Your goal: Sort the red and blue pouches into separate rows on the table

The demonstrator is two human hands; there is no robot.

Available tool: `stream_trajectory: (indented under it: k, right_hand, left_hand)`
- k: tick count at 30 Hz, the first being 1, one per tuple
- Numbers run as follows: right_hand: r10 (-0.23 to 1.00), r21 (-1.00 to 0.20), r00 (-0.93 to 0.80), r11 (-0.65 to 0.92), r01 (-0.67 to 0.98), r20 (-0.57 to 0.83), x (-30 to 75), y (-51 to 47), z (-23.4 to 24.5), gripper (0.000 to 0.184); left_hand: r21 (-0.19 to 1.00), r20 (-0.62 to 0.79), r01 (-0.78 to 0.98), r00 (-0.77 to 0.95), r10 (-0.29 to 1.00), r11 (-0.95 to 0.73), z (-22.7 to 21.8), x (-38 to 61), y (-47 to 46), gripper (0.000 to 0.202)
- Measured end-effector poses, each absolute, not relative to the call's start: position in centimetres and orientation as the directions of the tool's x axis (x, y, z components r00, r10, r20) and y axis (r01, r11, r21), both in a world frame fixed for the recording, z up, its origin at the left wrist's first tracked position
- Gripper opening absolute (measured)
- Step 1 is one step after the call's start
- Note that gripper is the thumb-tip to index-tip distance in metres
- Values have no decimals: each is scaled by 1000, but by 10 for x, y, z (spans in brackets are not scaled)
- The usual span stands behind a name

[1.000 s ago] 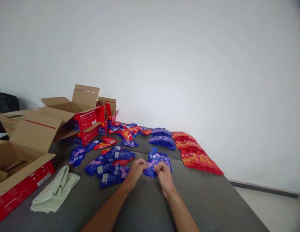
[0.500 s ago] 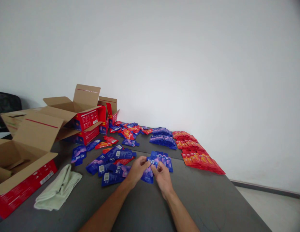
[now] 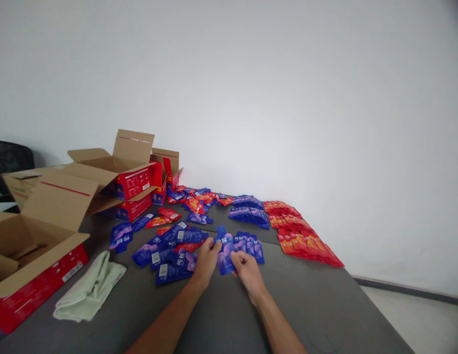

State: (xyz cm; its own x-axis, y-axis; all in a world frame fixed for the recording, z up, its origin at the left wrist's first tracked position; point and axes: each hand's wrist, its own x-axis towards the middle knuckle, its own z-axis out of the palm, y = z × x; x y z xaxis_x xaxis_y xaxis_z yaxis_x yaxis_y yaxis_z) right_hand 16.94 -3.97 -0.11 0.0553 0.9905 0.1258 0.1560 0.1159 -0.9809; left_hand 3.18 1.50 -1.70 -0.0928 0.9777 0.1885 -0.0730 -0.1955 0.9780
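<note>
Blue pouch [image 3: 225, 256] apparently being straightened by left hand [image 3: 207, 261] and right hand [image 3: 248, 273].
Its sides are finger-pinched, well inside the right edge of the surface [image 3: 317, 307]; next, light, even handling seems needed.

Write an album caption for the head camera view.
A blue pouch held between left hand and right hand, beside overlapping blue pouches.

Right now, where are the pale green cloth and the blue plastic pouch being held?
Folded pale green cloth [image 3: 89, 291]: head view, middle of its top.
Held blue plastic pouch [image 3: 225, 255]: head view, printed front.
</note>
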Motion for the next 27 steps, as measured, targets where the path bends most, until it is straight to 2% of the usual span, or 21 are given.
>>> stream_trajectory:
  k: [4, 6, 9, 12, 16, 20, 27]
  right_hand:
    - [984, -967, 87, 131, 218, 153, 167, -35, -11, 41]
    - [974, -951, 118, 158, 265, 195, 166, -33, -15, 39]
    - [971, -939, 116, 165, 302, 208, 165, -34, -14, 40]
    - [991, -962, 23, 125, 243, 135, 163, -39, -9, 37]
    - [992, -982, -122, 49, 183, 26, 161, -44, -7, 32]
    - [994, -990, -105, 12, 138, -2, 159, -45, -8, 26]
    - [989, -993, -141, -39, 109, -54, 153, -44, -15, 29]
  left_hand:
    - [976, 83, -204, -3, 997, -82, -16, 29, 13, 33]
    - [978, 92, -192, 62, 994, -78, -15, 29, 12, 35]
    - [982, 132, -136, 28, 991, -127, -16, 28, 11, 34]
    - [978, 152, -141, -21, 988, -153, -17, 27, 12, 33]
    - [963, 111, -243, -21, 994, -113, -14, 26, 12, 34]
    - [935, 54, -349, -17, 998, -57, -10, 25, 12, 37]
    - [953, 24, -296, -121, 992, -59, -12, 25, 15, 36]
